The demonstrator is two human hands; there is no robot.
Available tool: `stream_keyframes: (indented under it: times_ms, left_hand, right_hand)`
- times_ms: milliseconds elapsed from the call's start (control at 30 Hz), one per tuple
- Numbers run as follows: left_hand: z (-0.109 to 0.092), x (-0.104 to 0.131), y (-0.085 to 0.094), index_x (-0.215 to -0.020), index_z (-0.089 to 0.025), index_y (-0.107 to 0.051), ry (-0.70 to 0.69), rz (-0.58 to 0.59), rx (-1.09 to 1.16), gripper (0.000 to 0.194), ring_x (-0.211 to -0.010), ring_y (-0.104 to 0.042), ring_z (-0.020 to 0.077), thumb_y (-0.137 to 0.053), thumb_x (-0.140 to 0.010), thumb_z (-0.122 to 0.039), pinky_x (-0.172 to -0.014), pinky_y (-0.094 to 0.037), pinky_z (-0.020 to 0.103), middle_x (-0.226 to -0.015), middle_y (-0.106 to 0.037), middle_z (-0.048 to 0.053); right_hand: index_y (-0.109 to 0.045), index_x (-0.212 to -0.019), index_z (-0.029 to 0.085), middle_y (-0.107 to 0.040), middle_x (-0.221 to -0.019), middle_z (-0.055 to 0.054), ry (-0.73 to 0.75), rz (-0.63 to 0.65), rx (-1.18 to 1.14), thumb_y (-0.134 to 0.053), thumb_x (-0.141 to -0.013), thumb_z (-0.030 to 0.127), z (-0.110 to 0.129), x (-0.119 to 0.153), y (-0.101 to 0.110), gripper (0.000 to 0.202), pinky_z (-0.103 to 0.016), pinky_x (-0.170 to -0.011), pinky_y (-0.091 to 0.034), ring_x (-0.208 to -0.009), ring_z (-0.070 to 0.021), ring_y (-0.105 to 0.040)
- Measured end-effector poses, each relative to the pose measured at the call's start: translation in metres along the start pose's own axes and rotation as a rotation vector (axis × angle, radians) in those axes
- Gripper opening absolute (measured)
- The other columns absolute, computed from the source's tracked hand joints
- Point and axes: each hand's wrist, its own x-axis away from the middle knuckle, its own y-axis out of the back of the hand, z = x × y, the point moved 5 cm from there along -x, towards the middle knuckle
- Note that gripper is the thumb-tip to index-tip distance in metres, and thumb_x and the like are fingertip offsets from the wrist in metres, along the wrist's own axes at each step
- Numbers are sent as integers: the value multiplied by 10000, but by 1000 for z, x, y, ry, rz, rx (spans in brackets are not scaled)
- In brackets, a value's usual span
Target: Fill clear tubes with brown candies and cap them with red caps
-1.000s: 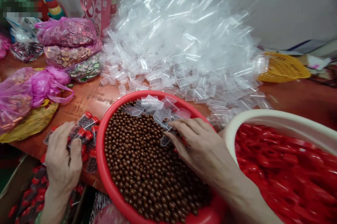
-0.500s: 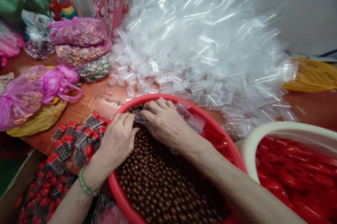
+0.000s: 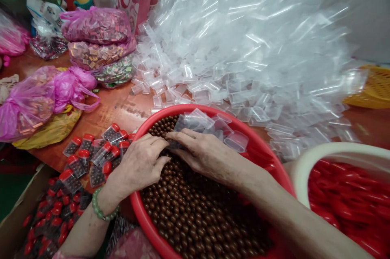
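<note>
My left hand point(image 3: 141, 164) leans in over the left edge of the red basin point(image 3: 191, 108), its fingers and thumb apart, tips just above the brown balls point(image 3: 189, 214) near the basin's far left rim. My right hand point(image 3: 210, 154) comes across from the right, with its fingers and thumb closed on a clear case point(image 3: 173, 144) — the case sits low between my two hands, partly hidden by them. More clear sleeves point(image 3: 210, 124) lie behind my right knuckles, on the balls along the basin's far edge. A green bead bracelet point(image 3: 98, 205) circles my left wrist. Left of the basin, red-capped cases point(image 3: 102, 153) with small dark balls inside are scattered on the bench point(image 3: 122, 104) near its front edge, and below that edge a box point(image 3: 26, 196) holds a heap of them point(image 3: 55, 218). Beyond the basin a big pile of empty clear cases point(image 3: 243, 56) spreads over the bench toward the wall — its top is blurred. A white tub point(image 3: 341, 148) of red caps point(image 3: 344, 202) stands at my right, a yellow basket point(image 3: 370, 88) lies beyond it, and knotted pink bags point(image 3: 96, 27) fill the bench's far left.
</note>
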Motion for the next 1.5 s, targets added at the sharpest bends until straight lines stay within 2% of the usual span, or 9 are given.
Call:
stream_keyframes:
  times_ms: [100, 233, 367, 567, 667, 800, 967, 1200, 1500]
  left_hand:
    - [-2, 3, 5, -1059, -113, -645, 2, -88, 39, 169, -1036, -670, 236, -567, -909, -119, -953, -554, 380, -1105, -725, 114]
    - [-7, 12, 3, -1184, -87, -597, 17, -32, -13, 264, -1138, -641, 257, -471, -955, -116, -1013, -532, 419, -1218, -683, 152]
    - [-12, 18, -2, -1221, -73, -575, 3, 46, -41, 312, -1216, -595, 292, -561, -921, -158, -1065, -497, 450, -1285, -644, 178]
    - [-20, 19, -1, -1202, -89, -602, -91, 122, 6, 353, -1236, -568, 299, -642, -867, -192, -1097, -455, 459, -1279, -645, 162]
    - [-25, 21, 1, -1153, -80, -622, -142, 129, 77, 425, -1244, -553, 312, -714, -837, -349, -1119, -429, 464, -1265, -643, 176]
    - [-31, 21, -4, -1128, -88, -613, -129, 73, 69, 516, -1171, -575, 318, -726, -815, -482, -1049, -478, 480, -1235, -631, 189]
    - [-39, 18, -15, -1074, -96, -630, -86, -17, 14, 203, -990, -627, 277, -590, -916, -217, -882, -548, 449, -1067, -665, 145]
    - [-40, 15, 8, -944, -130, -652, -51, -299, 355, 83, -960, -660, 165, -604, -880, -109, -892, -541, 271, -989, -686, 92]
    - [-34, 30, -7, -1105, -179, -594, 161, -156, 658, 166, -1060, -677, 191, -548, -946, -173, -937, -544, 330, -1143, -671, 85]
  right_hand:
    - [-658, -1071, 185, -727, -982, -90, -184, -31, -52, -491, -948, 187, -8, -1, -3, 208, -318, -801, -500, -897, -219, -692]
    - [-643, -853, 192, -723, -831, -76, -345, 25, -96, -437, -945, 199, -14, -1, -7, 226, -298, -706, -452, -769, -208, -674]
    - [-519, -648, 208, -631, -660, -42, -430, 176, -186, -464, -868, 171, -15, -2, -14, 230, -279, -609, -388, -622, -170, -575]
    - [-488, -617, 206, -458, -466, 47, -523, 478, -486, -470, -732, 154, -17, 0, -30, 127, -236, -425, -326, -405, -112, -433]
    - [-449, -518, 200, -407, -474, 54, -515, 527, -646, -477, -676, 179, -17, -1, -32, 161, -219, -398, -291, -409, -82, -364]
    - [-433, -467, 199, -412, -475, 51, -510, 505, -828, -470, -646, 243, -13, -1, -31, 188, -213, -358, -233, -389, -65, -315]
    - [-439, -459, 209, -383, -400, 56, -528, 466, -985, -472, -648, 322, -5, 6, -35, 223, -212, -317, -194, -323, -59, -283]
    - [-562, -662, 174, -536, -523, 25, -506, 348, -1047, -533, -759, 364, 1, 18, -22, 215, -186, -381, -320, -392, -69, -448]
    - [-629, -1046, 183, -686, -967, -67, -319, 107, -842, -508, -901, 368, 14, 37, 5, 264, -322, -817, -539, -864, -174, -650]
